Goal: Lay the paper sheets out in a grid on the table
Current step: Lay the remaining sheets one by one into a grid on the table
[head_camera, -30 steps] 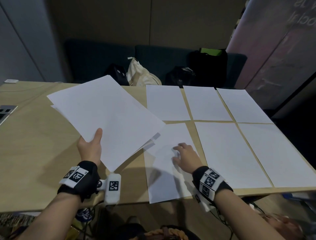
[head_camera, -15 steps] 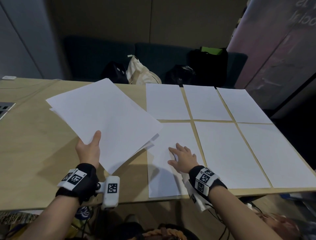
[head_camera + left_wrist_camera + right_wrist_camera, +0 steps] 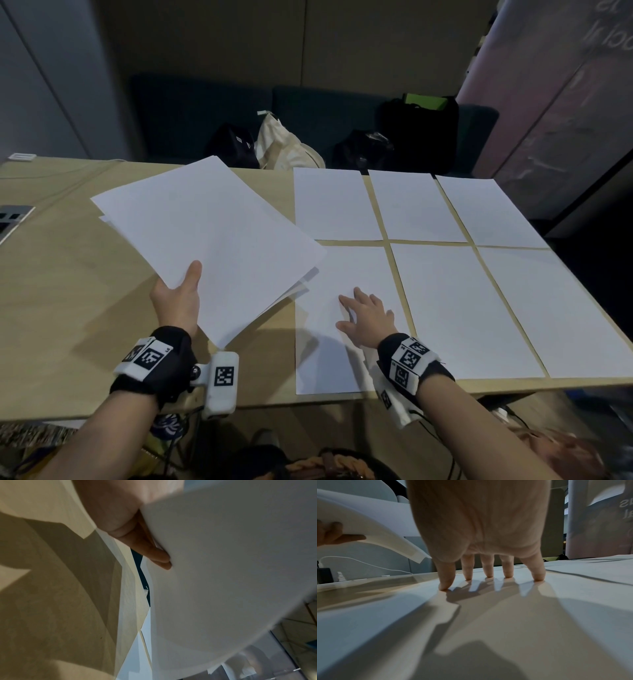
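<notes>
My left hand (image 3: 178, 301) grips a stack of white paper sheets (image 3: 212, 240) above the table, thumb on top and fingers (image 3: 154, 553) underneath. The stack (image 3: 373, 524) bends downward at its free end. Several sheets lie flat in a grid at the right: three in the far row (image 3: 414, 205) and three in the near row. My right hand (image 3: 366, 315) rests with spread straight fingers (image 3: 488, 569) on the near-left sheet (image 3: 342, 359), its fingertips touching the paper.
The wooden table (image 3: 68, 308) has bare surface to the left of the grid. A grey device (image 3: 13, 219) sits at the left edge. Bags (image 3: 284, 147) lie on a dark sofa behind the table. The near table edge runs just below the near row.
My right hand's fingers went from curled to spread flat, and the near-left sheet has turned from slightly skewed to square with the grid. The left hand with the stack stayed nearly still.
</notes>
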`<state>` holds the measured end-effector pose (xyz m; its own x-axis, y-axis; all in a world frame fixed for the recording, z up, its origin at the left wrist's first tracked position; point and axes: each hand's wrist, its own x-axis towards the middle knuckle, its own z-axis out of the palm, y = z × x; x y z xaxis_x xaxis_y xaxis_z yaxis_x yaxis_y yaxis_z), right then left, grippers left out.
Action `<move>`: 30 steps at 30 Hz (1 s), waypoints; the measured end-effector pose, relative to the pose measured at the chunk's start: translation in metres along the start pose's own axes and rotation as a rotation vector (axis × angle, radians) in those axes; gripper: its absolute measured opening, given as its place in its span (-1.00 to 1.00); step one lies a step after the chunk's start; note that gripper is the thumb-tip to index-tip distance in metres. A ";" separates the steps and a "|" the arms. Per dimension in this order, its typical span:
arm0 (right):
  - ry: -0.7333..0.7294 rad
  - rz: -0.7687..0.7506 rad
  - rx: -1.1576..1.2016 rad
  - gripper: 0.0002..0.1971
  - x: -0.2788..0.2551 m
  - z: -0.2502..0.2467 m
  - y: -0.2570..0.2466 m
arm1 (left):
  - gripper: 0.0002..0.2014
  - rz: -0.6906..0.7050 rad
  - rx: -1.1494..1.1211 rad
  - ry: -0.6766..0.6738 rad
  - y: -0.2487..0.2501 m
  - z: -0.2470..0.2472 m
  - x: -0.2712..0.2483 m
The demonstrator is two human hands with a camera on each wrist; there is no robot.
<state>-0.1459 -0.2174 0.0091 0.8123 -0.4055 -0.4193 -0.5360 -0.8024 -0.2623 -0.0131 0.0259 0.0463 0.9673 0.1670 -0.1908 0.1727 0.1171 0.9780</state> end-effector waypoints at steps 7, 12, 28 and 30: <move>0.099 0.005 0.078 -0.49 0.001 -0.002 0.007 | -0.63 -0.014 -0.018 -0.017 -0.002 0.001 -0.001; 0.241 0.187 0.140 -0.60 0.000 -0.018 0.043 | -0.62 -0.016 -0.019 -0.026 -0.002 0.004 -0.002; 0.164 0.358 0.132 -0.47 -0.025 -0.014 0.113 | -0.63 -0.019 -0.023 -0.077 -0.004 0.016 -0.010; 0.176 0.370 0.137 -0.48 -0.026 -0.012 0.113 | -0.63 -0.020 -0.018 -0.080 -0.002 0.017 -0.010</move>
<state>-0.2244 -0.3033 0.0009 0.5804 -0.7326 -0.3556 -0.8142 -0.5284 -0.2404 -0.0206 0.0077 0.0473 0.9757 0.0856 -0.2019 0.1891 0.1376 0.9723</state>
